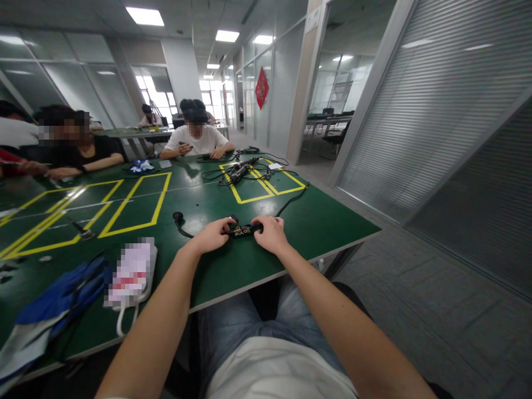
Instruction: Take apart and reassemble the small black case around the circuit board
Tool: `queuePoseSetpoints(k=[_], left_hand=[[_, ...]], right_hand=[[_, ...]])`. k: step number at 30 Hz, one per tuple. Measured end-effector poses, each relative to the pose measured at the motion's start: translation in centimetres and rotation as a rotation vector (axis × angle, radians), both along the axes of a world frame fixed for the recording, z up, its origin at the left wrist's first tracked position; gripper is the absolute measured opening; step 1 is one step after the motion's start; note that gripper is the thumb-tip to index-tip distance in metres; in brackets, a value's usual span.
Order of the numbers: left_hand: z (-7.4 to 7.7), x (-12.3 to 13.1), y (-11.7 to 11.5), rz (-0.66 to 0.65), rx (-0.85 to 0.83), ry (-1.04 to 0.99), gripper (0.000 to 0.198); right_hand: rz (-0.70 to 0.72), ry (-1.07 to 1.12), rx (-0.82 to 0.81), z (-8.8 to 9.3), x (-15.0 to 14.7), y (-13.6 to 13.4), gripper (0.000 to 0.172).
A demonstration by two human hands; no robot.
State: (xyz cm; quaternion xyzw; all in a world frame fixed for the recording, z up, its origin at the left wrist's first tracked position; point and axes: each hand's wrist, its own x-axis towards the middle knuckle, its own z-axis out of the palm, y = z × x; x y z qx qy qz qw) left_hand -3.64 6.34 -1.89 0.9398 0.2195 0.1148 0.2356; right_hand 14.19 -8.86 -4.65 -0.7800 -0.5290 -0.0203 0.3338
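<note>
A slim black housing (pixel 243 231) with a circuit board and small coloured parts showing lies low over the green table, between my hands. My left hand (pixel 211 235) grips its left end with thumb and fingers closed. At the other end, my right hand (pixel 271 233) is closed around it, hiding part of it. A black cord (pixel 291 200) runs off beyond my right hand towards the back right. To the left, a black plug (pixel 178 216) on a short cord lies on the table, the cord passing under my left wrist. A small dark piece sits just behind my left fingertips.
Yellow tape rectangles mark the green table (pixel 332 221). Tangled black cords and handles (pixel 241 170) lie at the back right. On the left are a white pouch-like item (pixel 131 271) with a strap and a blue and grey glove (pixel 62 296). People sit across the table.
</note>
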Motion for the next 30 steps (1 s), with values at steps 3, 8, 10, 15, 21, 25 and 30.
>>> queuePoseSetpoints(k=[3, 8, 10, 15, 21, 25, 30], left_hand=[[0.2, -0.3, 0.3, -0.020, -0.044, -0.034, 0.050], [0.7, -0.4, 0.2, 0.000, -0.102, 0.001, 0.045], [0.9, -0.4, 0.1, 0.015, -0.111, 0.015, 0.047], [1.7, -0.6, -0.1, 0.033, -0.013, 0.073, 0.049], [2.1, -0.8, -0.4, -0.009, 0.133, 0.123, 0.048], [1.8, -0.7, -0.4, -0.024, 0.185, 0.113, 0.049], [2.0, -0.7, -0.7, 0.007, 0.188, 0.094, 0.038]], right_hand=[[0.000, 0.004, 0.003, -0.1, 0.1, -0.1, 0.030], [-0.005, 0.011, 0.001, 0.0, 0.3, -0.1, 0.031], [-0.007, 0.012, -0.006, 0.0, 0.3, -0.2, 0.032], [0.008, -0.019, -0.017, 0.0, 0.2, -0.1, 0.032], [0.032, -0.119, -0.028, -0.1, 0.1, 0.0, 0.032], [0.034, -0.124, -0.043, 0.1, 0.0, -0.1, 0.031], [0.028, -0.131, -0.061, 0.3, -0.2, -0.2, 0.032]])
